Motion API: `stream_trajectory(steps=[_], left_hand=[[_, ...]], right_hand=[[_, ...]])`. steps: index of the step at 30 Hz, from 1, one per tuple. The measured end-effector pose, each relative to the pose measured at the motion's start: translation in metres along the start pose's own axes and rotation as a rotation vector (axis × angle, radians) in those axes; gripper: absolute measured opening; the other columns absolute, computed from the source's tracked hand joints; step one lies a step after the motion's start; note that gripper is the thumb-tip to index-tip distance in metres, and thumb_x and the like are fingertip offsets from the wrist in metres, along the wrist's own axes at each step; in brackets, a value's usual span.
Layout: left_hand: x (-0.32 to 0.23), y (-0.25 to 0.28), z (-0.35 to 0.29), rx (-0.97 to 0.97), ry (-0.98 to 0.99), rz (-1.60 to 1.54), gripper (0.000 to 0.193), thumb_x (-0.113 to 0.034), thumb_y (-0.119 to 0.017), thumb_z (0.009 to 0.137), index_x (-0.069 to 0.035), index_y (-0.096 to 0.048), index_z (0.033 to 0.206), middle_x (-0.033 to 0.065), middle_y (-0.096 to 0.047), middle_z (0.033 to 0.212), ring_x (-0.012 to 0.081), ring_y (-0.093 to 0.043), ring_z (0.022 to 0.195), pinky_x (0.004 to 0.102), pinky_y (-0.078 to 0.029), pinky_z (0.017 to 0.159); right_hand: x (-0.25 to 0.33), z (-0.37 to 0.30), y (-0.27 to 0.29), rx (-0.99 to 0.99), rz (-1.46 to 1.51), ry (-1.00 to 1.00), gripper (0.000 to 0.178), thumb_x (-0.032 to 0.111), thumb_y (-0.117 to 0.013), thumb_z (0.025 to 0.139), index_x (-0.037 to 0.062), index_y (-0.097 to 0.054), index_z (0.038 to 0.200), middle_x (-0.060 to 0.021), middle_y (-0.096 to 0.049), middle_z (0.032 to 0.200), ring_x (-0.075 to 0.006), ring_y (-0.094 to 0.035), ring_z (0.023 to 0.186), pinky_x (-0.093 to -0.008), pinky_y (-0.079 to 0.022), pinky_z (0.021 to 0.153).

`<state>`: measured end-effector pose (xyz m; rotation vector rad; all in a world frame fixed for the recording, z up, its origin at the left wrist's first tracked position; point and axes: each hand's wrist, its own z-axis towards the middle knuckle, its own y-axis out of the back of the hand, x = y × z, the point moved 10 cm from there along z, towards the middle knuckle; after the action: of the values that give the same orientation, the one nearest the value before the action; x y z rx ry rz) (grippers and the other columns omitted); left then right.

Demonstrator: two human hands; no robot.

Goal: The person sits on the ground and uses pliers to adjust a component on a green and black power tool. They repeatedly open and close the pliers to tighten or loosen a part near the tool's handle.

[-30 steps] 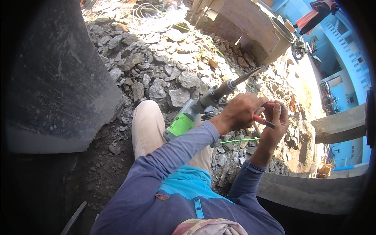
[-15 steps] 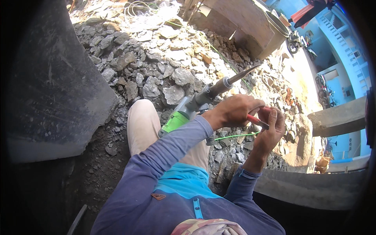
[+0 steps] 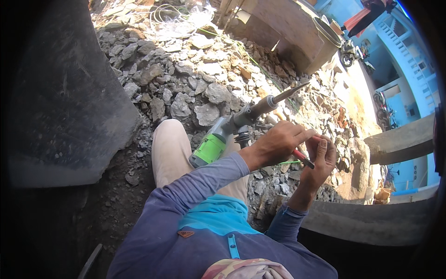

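My left hand is closed on a small red-handled tool with a dark metal end; its exact kind is hard to make out. Close beside it, my right hand is curled with the thumb raised against the fingers, and what it grips is hidden. More red shows between the two hands. A thin green cable passes below the tool toward my right hand. Against my legs rests a grey and bright green demolition hammer, its pointed chisel aimed up and right.
Broken concrete rubble covers the ground ahead. A large dark slab stands at left, and a curved concrete edge runs at right. Coiled pale wire, a concrete block with a bucket, and motorcycles lie farther off.
Both hands have lowered slightly with the red-handled tool, and the tool has tilted more steeply. Less of the green cable shows beside my left wrist. The demolition hammer has shifted only slightly.
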<state>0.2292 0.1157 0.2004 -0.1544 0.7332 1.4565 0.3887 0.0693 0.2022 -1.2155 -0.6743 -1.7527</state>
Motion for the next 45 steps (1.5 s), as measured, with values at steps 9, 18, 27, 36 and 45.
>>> stream_trajectory(steps=[9,18,27,36,45], left_hand=[[0.000,0.000,0.002,-0.159,-0.031,0.154,0.064,-0.032,-0.080,0.088,-0.007,-0.065,0.146,0.0105,-0.071,0.126,0.0296,-0.069,0.114,0.0476,-0.050,0.100],[0.006,-0.002,0.008,-0.206,0.014,0.294,0.073,-0.045,-0.080,0.087,-0.010,-0.062,0.149,0.0100,-0.069,0.134,0.0285,-0.066,0.122,0.0510,-0.044,0.111],[0.009,-0.001,0.014,-0.197,0.041,0.443,0.073,-0.046,-0.078,0.090,-0.010,-0.061,0.151,0.0100,-0.067,0.131,0.0290,-0.063,0.127,0.0561,-0.042,0.114],[0.014,-0.002,0.013,-0.147,0.006,0.370,0.065,-0.039,-0.079,0.093,-0.012,-0.062,0.150,0.0094,-0.069,0.133,0.0272,-0.067,0.126,0.0616,-0.044,0.115],[0.019,0.000,0.011,-0.126,-0.015,0.301,0.063,-0.034,-0.080,0.094,-0.013,-0.061,0.150,0.0080,-0.074,0.125,0.0258,-0.072,0.118,0.0614,-0.048,0.110]], right_hand=[[-0.007,0.037,-0.010,0.110,0.034,0.020,0.023,0.018,-0.062,0.114,-0.0025,-0.068,0.121,-0.0149,-0.076,0.115,-0.0223,-0.077,0.106,-0.0372,-0.066,0.094],[-0.014,0.060,-0.017,0.160,0.075,-0.006,0.023,0.017,-0.063,0.113,-0.0031,-0.068,0.124,-0.0149,-0.075,0.115,-0.0247,-0.078,0.107,-0.0378,-0.067,0.094],[-0.041,0.078,-0.016,0.173,0.169,-0.089,0.023,0.016,-0.063,0.113,-0.0048,-0.067,0.124,-0.0167,-0.074,0.116,-0.0283,-0.079,0.109,-0.0385,-0.070,0.092],[-0.053,0.076,-0.012,0.099,0.147,-0.147,0.023,0.016,-0.062,0.113,-0.0043,-0.066,0.122,-0.0152,-0.074,0.115,-0.0276,-0.078,0.108,-0.0387,-0.069,0.092],[-0.049,0.056,-0.006,0.063,0.139,-0.130,0.022,0.019,-0.063,0.113,-0.0014,-0.067,0.121,-0.0144,-0.075,0.113,-0.0257,-0.078,0.106,-0.0405,-0.068,0.093]])
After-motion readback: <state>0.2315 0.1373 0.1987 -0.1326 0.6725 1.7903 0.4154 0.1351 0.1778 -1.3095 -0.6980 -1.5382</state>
